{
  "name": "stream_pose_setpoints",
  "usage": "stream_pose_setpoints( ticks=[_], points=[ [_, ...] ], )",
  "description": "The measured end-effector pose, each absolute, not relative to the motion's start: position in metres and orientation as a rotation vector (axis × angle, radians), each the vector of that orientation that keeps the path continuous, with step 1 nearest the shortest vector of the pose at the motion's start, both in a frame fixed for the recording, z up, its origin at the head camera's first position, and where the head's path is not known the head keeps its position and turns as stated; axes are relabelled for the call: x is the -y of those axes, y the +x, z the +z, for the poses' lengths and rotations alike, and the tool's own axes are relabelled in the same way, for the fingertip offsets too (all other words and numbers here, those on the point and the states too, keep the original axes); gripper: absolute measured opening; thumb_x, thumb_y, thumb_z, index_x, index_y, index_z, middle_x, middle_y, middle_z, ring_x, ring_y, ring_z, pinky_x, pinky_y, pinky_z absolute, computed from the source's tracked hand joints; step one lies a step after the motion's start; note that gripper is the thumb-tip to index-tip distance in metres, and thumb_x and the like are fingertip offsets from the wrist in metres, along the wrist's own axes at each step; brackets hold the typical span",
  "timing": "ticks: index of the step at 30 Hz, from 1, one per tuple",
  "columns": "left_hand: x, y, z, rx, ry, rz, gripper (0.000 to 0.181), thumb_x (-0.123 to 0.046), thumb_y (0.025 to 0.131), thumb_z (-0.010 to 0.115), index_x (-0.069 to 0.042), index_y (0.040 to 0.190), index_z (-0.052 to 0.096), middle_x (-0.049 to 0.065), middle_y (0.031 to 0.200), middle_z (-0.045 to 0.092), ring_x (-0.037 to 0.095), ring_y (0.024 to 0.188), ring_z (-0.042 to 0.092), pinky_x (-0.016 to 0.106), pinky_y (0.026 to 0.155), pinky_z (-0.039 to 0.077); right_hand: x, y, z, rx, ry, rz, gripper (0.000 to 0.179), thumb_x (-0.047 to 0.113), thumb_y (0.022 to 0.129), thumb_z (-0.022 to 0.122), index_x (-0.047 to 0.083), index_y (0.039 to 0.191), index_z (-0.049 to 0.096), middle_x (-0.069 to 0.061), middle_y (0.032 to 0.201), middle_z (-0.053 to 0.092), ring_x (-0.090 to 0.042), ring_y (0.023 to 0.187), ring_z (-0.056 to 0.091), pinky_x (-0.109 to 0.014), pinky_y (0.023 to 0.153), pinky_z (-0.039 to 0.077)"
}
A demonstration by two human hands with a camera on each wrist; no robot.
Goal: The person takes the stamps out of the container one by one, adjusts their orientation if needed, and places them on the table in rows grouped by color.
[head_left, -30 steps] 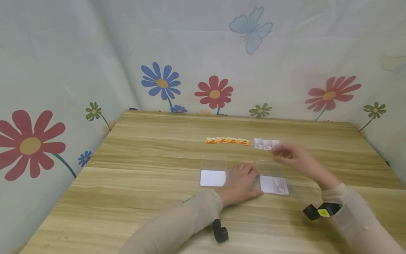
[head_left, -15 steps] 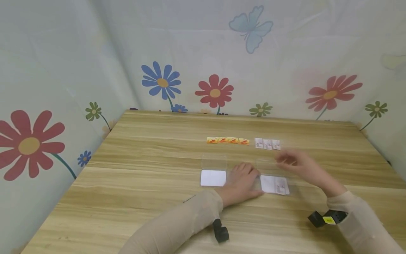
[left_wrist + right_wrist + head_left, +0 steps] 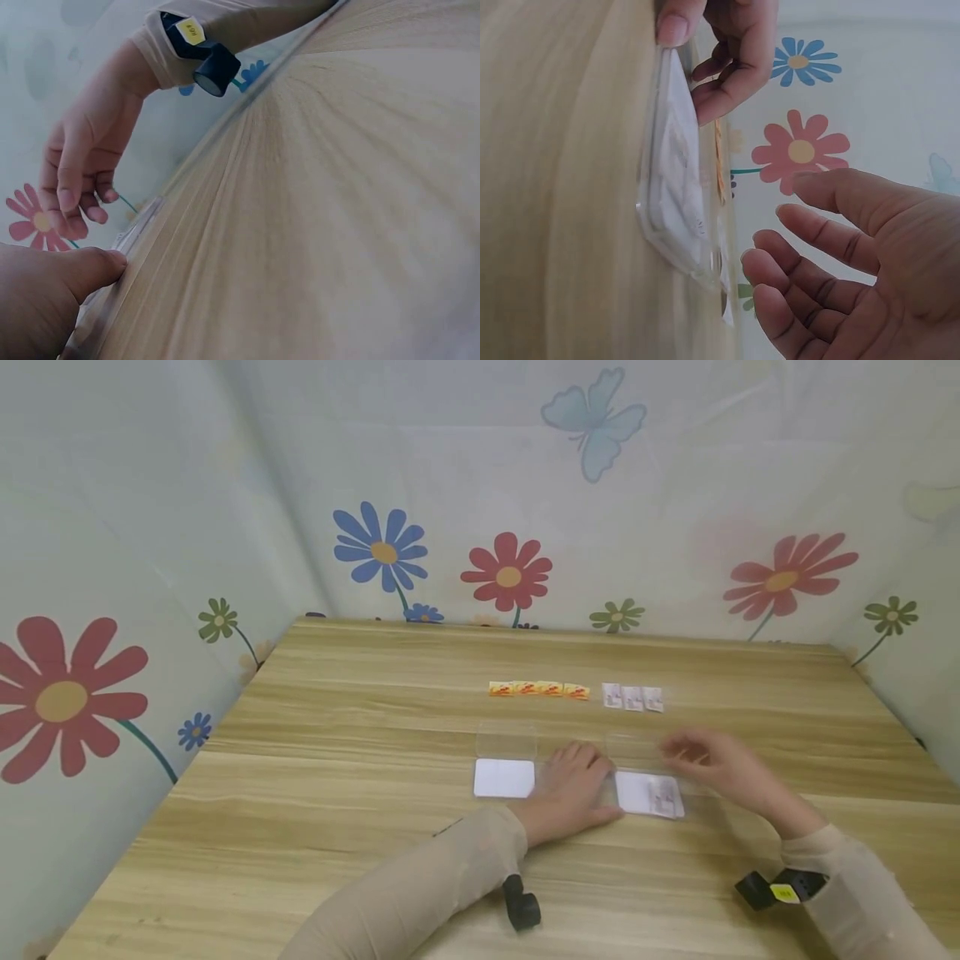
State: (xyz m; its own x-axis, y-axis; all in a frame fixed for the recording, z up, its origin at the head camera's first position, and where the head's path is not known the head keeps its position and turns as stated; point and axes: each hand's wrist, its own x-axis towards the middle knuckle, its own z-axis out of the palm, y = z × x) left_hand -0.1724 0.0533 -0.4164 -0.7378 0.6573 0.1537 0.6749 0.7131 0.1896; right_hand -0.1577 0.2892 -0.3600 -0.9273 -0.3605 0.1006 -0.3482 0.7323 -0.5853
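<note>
My left hand (image 3: 570, 793) lies on the table and holds the left end of an open clear plastic case (image 3: 632, 795), thumb at its near corner and fingers at its far corner. A white surface fills the case, and a small pinkish printed packet (image 3: 663, 797) lies at its right end. My right hand (image 3: 705, 764) hovers above and right of the raised clear lid (image 3: 630, 745), fingers loosely bent. In the right wrist view its palm (image 3: 900, 255) shows nothing held. A second open case (image 3: 504, 778) with a bare white inside sits left of my left hand.
Farther back, several yellow-and-red packets (image 3: 537, 690) lie in a row. To their right are three pinkish-white packets (image 3: 632, 697). The wooden table (image 3: 337, 727) meets a flower-printed curtain (image 3: 660, 502) at its back edge.
My right hand has drawn back from the pinkish-white packets, moving right and toward me, so the third one shows fully. My left hand has stayed in place.
</note>
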Motion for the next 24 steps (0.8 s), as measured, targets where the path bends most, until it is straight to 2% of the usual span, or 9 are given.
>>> stream_pose_setpoints(
  ticks=[14, 20, 24],
  points=[
    [-0.058, -0.173, -0.418, 2.83, -1.128, -0.381, 0.052, -0.055, 0.084, 0.065, -0.018, 0.121, 0.06, -0.003, 0.122, 0.054, 0.015, 0.119, 0.048, 0.031, 0.104, 0.039, -0.301, -0.15, -0.377, -2.95, -0.536, -0.938, 0.022, 0.01, 0.088, 0.067, 0.001, 0.108, 0.067, -0.011, 0.1, 0.07, -0.008, 0.085, 0.06, -0.024, 0.072, 0.05],
    [-0.057, -0.175, -0.416, 2.849, -1.122, -0.37, 0.052, -0.054, 0.084, 0.065, -0.019, 0.121, 0.06, -0.002, 0.124, 0.055, 0.015, 0.12, 0.049, 0.032, 0.106, 0.039, -0.299, -0.15, -0.376, -2.979, -0.5, -0.862, 0.025, 0.012, 0.087, 0.068, 0.0, 0.109, 0.066, -0.014, 0.101, 0.07, -0.024, 0.089, 0.064, -0.035, 0.076, 0.052],
    [-0.056, -0.177, -0.417, 2.86, -1.104, -0.365, 0.052, -0.054, 0.084, 0.064, -0.019, 0.122, 0.06, -0.002, 0.124, 0.055, 0.016, 0.12, 0.049, 0.032, 0.106, 0.039, -0.297, -0.152, -0.377, -2.986, -0.503, -0.847, 0.025, 0.013, 0.087, 0.068, 0.0, 0.109, 0.066, -0.014, 0.101, 0.07, -0.027, 0.091, 0.064, -0.041, 0.078, 0.052]
  ],
)
